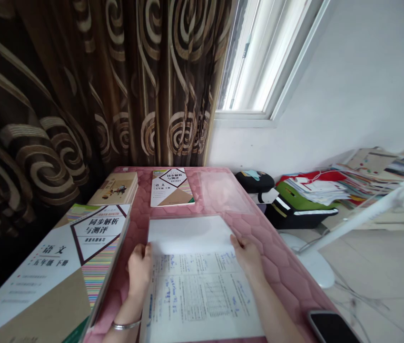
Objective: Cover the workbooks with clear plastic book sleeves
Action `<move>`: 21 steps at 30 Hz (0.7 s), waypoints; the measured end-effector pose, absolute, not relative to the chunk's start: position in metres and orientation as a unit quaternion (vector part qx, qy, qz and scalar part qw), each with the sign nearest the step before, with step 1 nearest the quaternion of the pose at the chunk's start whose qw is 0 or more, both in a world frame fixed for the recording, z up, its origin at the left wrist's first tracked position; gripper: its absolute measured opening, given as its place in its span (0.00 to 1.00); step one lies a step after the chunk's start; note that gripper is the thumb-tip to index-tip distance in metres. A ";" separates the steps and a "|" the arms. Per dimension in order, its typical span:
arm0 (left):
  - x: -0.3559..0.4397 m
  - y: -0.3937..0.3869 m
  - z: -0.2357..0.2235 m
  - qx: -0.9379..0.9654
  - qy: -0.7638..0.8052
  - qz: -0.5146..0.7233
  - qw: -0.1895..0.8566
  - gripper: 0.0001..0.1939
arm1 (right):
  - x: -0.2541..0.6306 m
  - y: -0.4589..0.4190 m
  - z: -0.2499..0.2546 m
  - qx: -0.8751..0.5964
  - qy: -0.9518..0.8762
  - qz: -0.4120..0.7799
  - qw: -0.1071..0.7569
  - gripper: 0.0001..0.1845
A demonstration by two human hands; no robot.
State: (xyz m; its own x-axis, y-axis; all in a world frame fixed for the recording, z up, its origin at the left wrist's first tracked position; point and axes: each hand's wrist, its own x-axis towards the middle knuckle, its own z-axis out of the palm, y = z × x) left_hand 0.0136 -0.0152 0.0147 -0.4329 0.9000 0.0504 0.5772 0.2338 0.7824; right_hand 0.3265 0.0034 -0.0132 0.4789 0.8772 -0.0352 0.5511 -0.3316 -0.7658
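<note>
In front of me on the pink tabletop lies a workbook [202,286], its lower part printed and marked with blue handwriting. A blank white sheet [191,233] covers its upper part. My left hand [140,267] is closed at the left edge, fingers curled and thumb on the sheet's side. At the right edge, my right hand [247,256] pinches the paper between thumb and fingers. A silvery bangle [126,326] circles my left wrist. Parts of the fingers on both hands are hidden under the paper.
On the left stands a stack topped by a workbook [62,267], with brown-covered books [114,188] behind it. Another workbook [172,187] lies at the pink table's [276,257] far end. A phone [332,326] rests near the right edge, beside a white lamp [359,219].
</note>
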 end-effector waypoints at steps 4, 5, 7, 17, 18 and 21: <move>0.014 -0.015 0.013 0.489 0.763 0.367 0.211 0.15 | 0.327 0.005 -0.016 -0.788 -0.461 0.221 0.343 0.22; 0.015 -0.014 0.014 0.488 0.769 0.356 0.208 0.15 | 0.327 0.005 -0.017 -0.789 -0.463 0.217 0.339 0.22; 0.018 -0.013 0.014 0.488 0.782 0.334 0.199 0.14 | 0.327 0.006 -0.018 -0.792 -0.470 0.208 0.329 0.23; 0.021 -0.010 0.012 0.500 0.792 0.299 0.185 0.14 | 0.325 0.002 -0.014 -0.778 -0.441 0.233 0.382 0.23; 0.020 -0.010 0.013 0.498 0.791 0.300 0.190 0.14 | 0.326 0.001 -0.014 -0.774 -0.436 0.242 0.390 0.23; 0.020 -0.012 0.015 0.491 0.783 0.321 0.205 0.13 | 0.327 0.003 -0.017 -0.778 -0.443 0.236 0.378 0.21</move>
State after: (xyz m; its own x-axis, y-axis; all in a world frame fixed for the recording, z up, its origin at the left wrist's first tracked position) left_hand 0.0197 -0.0118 0.0153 -0.4325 0.9016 -0.0064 0.6380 0.3111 0.7044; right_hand 0.3273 0.0029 -0.0168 0.4958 0.8678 -0.0326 0.5103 -0.3215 -0.7977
